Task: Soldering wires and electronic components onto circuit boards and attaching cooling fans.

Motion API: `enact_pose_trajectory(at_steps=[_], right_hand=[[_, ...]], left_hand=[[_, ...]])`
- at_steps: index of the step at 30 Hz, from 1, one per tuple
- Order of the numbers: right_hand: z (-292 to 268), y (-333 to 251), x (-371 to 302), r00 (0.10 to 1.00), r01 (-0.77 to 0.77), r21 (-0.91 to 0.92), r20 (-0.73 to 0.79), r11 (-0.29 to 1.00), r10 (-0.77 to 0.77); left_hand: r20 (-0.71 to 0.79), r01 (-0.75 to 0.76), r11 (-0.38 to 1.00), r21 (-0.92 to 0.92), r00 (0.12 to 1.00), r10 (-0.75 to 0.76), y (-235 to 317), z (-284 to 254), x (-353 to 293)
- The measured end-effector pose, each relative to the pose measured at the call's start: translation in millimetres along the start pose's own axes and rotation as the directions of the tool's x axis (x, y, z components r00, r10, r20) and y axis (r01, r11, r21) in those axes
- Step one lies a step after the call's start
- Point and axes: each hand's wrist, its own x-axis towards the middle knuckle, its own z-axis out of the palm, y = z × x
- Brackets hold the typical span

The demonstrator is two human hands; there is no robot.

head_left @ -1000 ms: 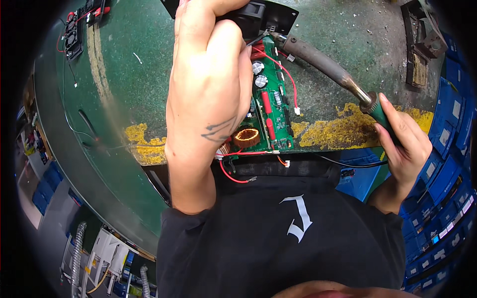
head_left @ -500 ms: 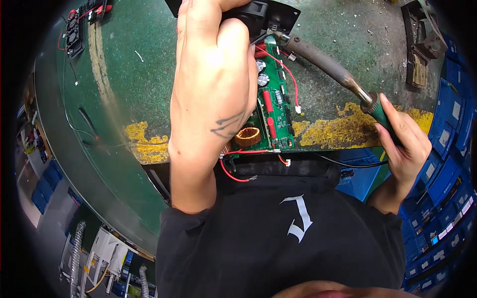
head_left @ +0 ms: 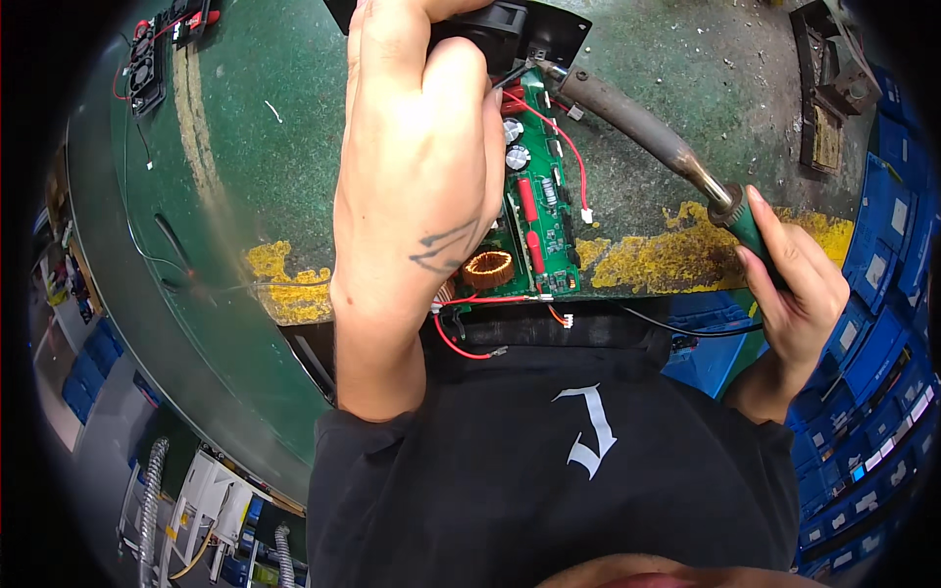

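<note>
My right hand [head_left: 796,257] is closed round the green handle of a soldering iron [head_left: 652,132]. Its tip touches, or nearly touches, a small terminal by the edge of a black panel [head_left: 564,34] at the top. My left hand [head_left: 417,127] is closed over that panel's near side, a thin black wire [head_left: 512,74] coming out between its thumb and folded finger toward the tip. The far fingers run along the panel and are partly cut off. Below lies a green circuit board [head_left: 549,220], its left part hidden by my left hand, with a copper coil [head_left: 488,269] near its front end.
Red wires with connectors [head_left: 586,186] hang off the board. A metal holder [head_left: 823,98] stands at the far right, and a fan assembly [head_left: 147,64] lies far left. The green bench has a worn yellow front edge [head_left: 667,255]. Blue bins [head_left: 882,343] line the right side.
Almost nothing differs. My left hand has shifted very slightly to the left, and the iron stays at the same spot.
</note>
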Motion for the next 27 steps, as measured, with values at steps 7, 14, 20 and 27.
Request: enact_pose_trajectory(at_steps=[7,14,20,27], right_hand=[[-4,-12,-1,0.998,-0.023,-0.075,0.060,0.997,0.027],[0,-17,-1,1.000,-0.011,-0.110,0.022,0.994,0.013],[-2,-20,-2,0.999,-0.009,-0.144,0.047,0.990,0.016],[8,-30,-11,0.986,0.127,-0.428,-0.041,0.895,-0.159]], left_hand=[[0.018,0.154,0.968,-0.197,0.988,-0.153,1,1,2],[-0.016,0.158,0.937,-0.311,0.985,-0.171,-2,-1,4],[0.033,-0.129,0.984,0.121,0.992,0.126,-4,-8,3],[0.046,-0.184,0.965,0.185,0.983,0.179,-3,-8,3]])
